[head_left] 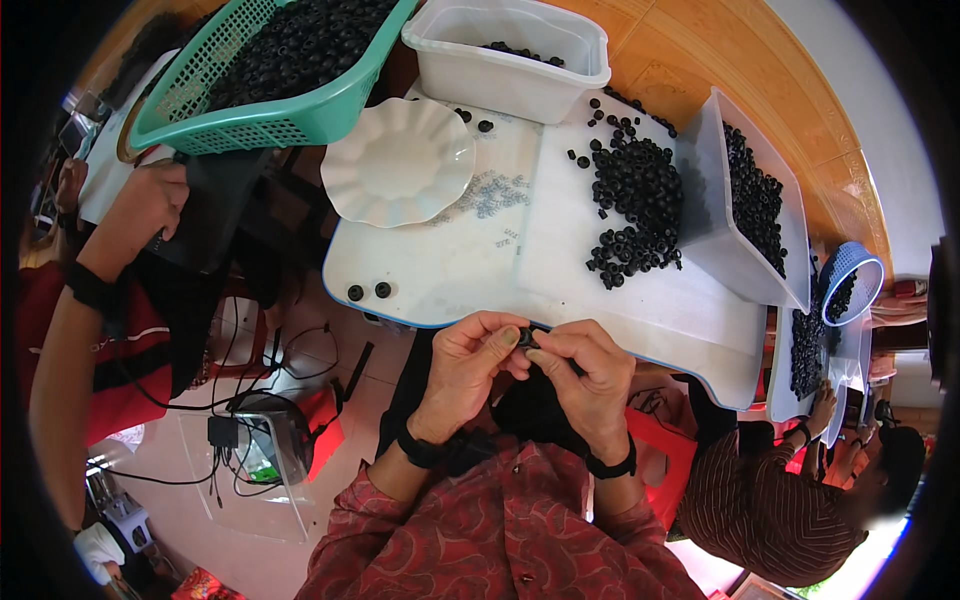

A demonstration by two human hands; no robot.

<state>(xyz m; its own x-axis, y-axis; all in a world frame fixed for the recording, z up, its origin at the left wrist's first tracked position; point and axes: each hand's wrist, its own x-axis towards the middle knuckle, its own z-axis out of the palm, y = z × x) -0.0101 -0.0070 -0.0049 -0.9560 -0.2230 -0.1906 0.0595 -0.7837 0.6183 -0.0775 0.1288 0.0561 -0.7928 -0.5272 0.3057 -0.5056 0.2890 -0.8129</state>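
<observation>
Head: left fingers (pixel 494 350) and right fingers (pixel 568 345) clamp black piece (pixel 525 338) beside bare table edge (pixel 675 352).

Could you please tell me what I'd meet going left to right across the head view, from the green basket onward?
Green basket, scalloped plate, left hand, small black piece, right hand, translucent bin, blue basket.

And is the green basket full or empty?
Well filled, not empty: the green plastic basket holds a big heap of small black pieces. Its far end is cut off.
</observation>
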